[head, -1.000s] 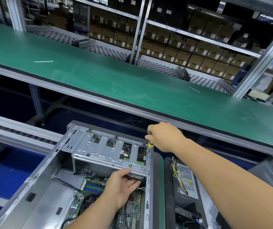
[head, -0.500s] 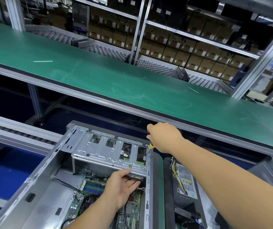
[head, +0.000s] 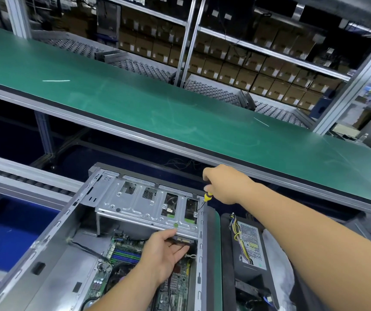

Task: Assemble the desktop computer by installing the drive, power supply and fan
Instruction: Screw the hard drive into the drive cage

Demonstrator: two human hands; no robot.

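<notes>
An open grey computer case (head: 52, 239) lies on its side in front of me, motherboard (head: 124, 252) showing inside. A silver drive cage (head: 135, 203) spans its far end. My right hand (head: 225, 185) grips a yellow-and-black screwdriver (head: 203, 202); its tip sits on a screw at the cage's right edge. My left hand (head: 164, 250) reaches under the cage's front lip, thumb on the lip and fingers under a drive (head: 183, 240) that is mostly hidden. A power supply (head: 248, 243) with a bundle of coloured wires lies to the right of the case.
A long green conveyor belt (head: 180, 104) runs across behind the case. Beyond it stand metal racks with roller tracks and several brown cardboard boxes (head: 258, 75). A roller rail (head: 23, 178) passes to the left of the case. Another dark case part lies at the lower right.
The right hand has lifted a little, baring more of the yellow handle and the shaft, with the tip staying at the same screw. The left hand has stayed under the cage.
</notes>
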